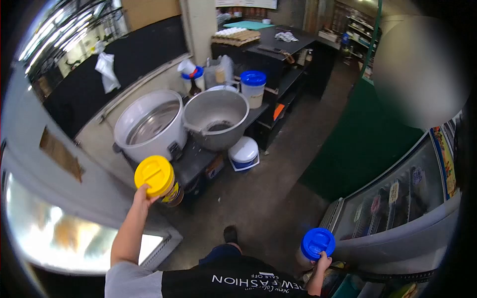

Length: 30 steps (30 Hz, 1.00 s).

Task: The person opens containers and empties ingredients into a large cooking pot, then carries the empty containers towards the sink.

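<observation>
Here, left hand (143, 194) curled on yellow-lidded jar (158, 178), right hand (323, 261) likewise on blue-lidded tub (317, 242).

You're standing in what looks like a commercial kitchen: an oversized rice cooker (154, 121) and a broad metal pot (216, 138) sit on a black worktop (188, 171) ahead of you, near a blue-lidded plastic tub (254, 92). Egg trays (236, 38) lie stacked on the counter (310, 42) beyond; a glass-fronted refrigerator (412, 236) stands to your right.
</observation>
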Each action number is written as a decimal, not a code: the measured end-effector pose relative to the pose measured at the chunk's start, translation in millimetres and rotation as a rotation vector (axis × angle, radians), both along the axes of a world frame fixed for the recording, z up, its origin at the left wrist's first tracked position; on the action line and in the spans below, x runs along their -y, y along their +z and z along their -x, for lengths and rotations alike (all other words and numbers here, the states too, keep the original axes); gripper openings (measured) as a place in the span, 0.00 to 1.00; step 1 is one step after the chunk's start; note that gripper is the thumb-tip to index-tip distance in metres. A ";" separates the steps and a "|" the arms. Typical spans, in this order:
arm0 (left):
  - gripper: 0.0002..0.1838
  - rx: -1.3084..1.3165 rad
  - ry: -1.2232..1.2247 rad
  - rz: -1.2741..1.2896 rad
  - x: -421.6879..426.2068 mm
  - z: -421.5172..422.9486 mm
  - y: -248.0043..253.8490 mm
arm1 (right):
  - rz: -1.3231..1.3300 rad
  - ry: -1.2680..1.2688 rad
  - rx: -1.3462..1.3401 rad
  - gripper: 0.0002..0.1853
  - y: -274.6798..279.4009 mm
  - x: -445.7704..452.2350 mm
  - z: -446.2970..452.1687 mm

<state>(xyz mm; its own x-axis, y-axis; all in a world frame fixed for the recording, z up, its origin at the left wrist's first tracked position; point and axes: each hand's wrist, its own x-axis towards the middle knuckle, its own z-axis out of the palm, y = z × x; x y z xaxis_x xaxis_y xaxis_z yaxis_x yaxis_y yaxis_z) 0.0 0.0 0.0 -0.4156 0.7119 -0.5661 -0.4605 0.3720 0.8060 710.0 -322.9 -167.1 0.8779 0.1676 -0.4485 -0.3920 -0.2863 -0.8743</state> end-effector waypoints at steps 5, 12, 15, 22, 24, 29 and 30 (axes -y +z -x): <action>0.27 0.144 0.026 -0.075 -70.2 14.1 -33.1 | 0.075 -0.071 0.005 0.21 54.7 -72.2 10.1; 0.27 0.077 0.068 -0.083 -75.0 -3.1 -10.2 | -0.118 0.117 -0.015 0.20 94.3 -204.4 21.2; 0.32 0.001 0.067 -0.023 -59.4 -7.2 -8.2 | -0.041 0.313 -0.003 0.18 109.3 -266.6 19.5; 0.34 0.095 0.572 -0.023 -0.7 -57.8 -91.5 | -0.180 0.762 -0.049 0.16 164.9 -412.0 38.3; 0.32 0.213 0.463 0.065 11.6 -108.5 -161.7 | -0.338 0.905 -0.072 0.19 176.7 -447.2 38.4; 0.49 0.620 -0.135 0.086 -101.6 -359.4 -74.1 | -0.362 1.283 -0.332 0.23 274.3 -524.2 33.1; 0.52 0.643 -0.197 0.023 -128.6 -395.0 -49.4 | -0.364 1.336 -0.416 0.24 294.7 -538.3 27.0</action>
